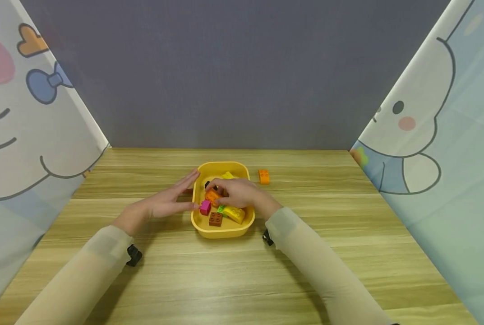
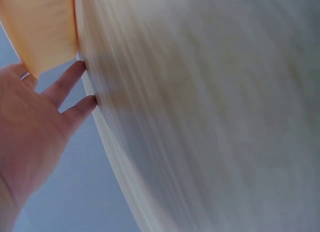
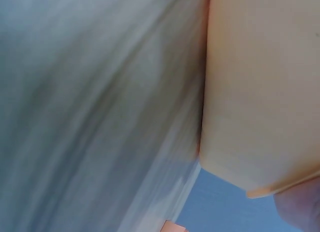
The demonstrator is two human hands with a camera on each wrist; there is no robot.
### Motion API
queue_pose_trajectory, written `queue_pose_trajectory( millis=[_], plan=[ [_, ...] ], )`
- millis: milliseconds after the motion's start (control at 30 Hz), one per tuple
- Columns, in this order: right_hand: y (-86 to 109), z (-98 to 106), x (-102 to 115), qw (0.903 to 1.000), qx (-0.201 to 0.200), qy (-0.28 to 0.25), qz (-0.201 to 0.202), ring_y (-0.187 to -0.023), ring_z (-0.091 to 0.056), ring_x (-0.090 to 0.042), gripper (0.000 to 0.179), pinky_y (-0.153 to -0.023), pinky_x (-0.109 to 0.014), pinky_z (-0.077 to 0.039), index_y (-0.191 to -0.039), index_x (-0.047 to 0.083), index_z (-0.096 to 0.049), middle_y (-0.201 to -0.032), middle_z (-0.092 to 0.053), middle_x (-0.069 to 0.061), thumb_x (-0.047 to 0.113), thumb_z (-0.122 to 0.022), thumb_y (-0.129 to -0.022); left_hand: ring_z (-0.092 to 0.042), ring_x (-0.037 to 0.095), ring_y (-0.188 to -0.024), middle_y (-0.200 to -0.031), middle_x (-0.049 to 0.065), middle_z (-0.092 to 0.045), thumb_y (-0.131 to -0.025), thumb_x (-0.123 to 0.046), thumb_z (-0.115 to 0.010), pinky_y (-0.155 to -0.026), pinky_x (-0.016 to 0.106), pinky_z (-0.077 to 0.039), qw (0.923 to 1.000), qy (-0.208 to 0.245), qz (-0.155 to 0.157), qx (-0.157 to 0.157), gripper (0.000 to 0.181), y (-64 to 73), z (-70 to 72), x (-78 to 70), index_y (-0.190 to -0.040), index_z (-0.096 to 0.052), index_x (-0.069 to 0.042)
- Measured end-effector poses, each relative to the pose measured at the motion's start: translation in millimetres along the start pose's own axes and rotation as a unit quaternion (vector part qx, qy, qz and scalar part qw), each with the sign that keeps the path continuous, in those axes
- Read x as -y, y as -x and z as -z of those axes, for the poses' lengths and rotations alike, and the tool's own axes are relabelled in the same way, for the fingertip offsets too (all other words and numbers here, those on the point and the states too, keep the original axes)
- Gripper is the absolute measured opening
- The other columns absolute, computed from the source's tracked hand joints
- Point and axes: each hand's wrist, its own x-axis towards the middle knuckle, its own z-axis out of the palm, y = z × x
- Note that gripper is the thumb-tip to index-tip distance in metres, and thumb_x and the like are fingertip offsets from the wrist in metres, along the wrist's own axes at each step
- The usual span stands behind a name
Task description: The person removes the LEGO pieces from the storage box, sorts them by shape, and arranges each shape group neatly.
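A yellow bin point(image 1: 223, 234) with toy building bricks in it stands on the table. My left hand point(image 1: 166, 201) is at its left side with fingers straight, some at the rim; in the left wrist view two fingertips of that hand point(image 2: 32, 127) reach down to the tabletop. Inside the bin, my right hand point(image 1: 239, 193) pinches an orange brick point(image 1: 212, 197) between thumb and fingers. Around it lie a magenta brick point(image 1: 205, 207), a brown brick point(image 1: 215, 219), a yellow brick point(image 1: 234, 214), a green brick point(image 1: 221, 209) and a black piece point(image 1: 210, 185), partly hidden.
Another orange brick point(image 1: 264, 176) lies on the wooden table point(image 1: 177, 280) to the right of the bin. A grey panel point(image 1: 233, 76) rises behind the table. Cartoon-printed cloths point(image 1: 436, 117) hang at both sides.
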Motion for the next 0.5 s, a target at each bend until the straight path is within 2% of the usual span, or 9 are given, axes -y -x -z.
queue_pose_trajectory(
  millis=[133,267,500],
  plan=[
    [0.1,0.2,-1.1,0.9987,-0.014,-0.048,-0.001,-0.095,-0.069,-0.012,0.045,-0.087,-0.035,-0.059,-0.148,0.036,-0.056,-0.118,-0.074,0.005,0.035,-0.074,-0.107,-0.001,0.045,-0.172,-0.187,0.007,0.008,-0.104,-0.053,-0.068,-0.129,0.081,-0.013,1.0000,-0.004,0.002,0.000,0.103,0.3,-0.2,0.7,-0.179,-0.003,-0.025],
    [1.2,1.7,-2.6,0.9925,-0.029,-0.119,0.002,-0.099,-0.073,-0.013,0.046,-0.089,-0.036,-0.062,-0.144,0.033,-0.054,-0.120,-0.073,0.002,0.030,-0.078,-0.105,0.000,0.045,-0.172,-0.187,0.006,0.009,-0.105,-0.054,-0.067,-0.129,0.082,-0.012,1.0000,-0.003,0.007,0.000,0.102,0.8,-0.1,0.0,-0.179,-0.002,-0.027],
    [4.1,4.0,-6.7,0.9772,-0.056,-0.202,0.035,-0.103,-0.074,-0.016,0.060,-0.088,-0.032,-0.064,-0.161,0.031,-0.051,-0.125,-0.071,-0.006,0.018,-0.074,-0.107,0.000,0.046,-0.172,-0.187,0.007,0.009,-0.104,-0.055,-0.067,-0.129,0.081,-0.012,0.9999,-0.009,0.007,0.001,0.103,-0.3,-0.4,-1.0,-0.179,-0.002,-0.028]
  ],
)
